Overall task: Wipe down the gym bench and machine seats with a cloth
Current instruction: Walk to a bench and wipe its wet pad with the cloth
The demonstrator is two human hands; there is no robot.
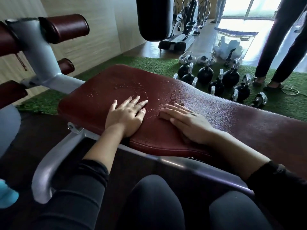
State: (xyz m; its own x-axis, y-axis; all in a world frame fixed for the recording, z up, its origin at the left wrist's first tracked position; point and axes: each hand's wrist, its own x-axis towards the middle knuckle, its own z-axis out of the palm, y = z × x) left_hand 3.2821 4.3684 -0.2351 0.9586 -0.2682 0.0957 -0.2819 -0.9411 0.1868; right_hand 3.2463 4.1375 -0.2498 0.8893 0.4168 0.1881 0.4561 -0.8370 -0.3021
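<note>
A dark red padded bench [103, 90] runs across the middle of the view, with water droplets [132, 87] scattered over its wide left end. My left hand [126, 113] lies flat on the pad with fingers spread and nothing in it. To its right, my right hand [187, 123] presses flat on a brownish cloth [177, 103]. The cloth shows only past the fingertips and under the wrist. The pad to the right of that hand looks finely wet and shiny.
Grey machine frame [41, 52] with dark red roller pads [66, 27] stands at left. A black bag [152, 17] hangs above the bench. Several kettlebells [216, 77] sit on green turf [149, 62] behind it, beside a standing person's legs [282, 47].
</note>
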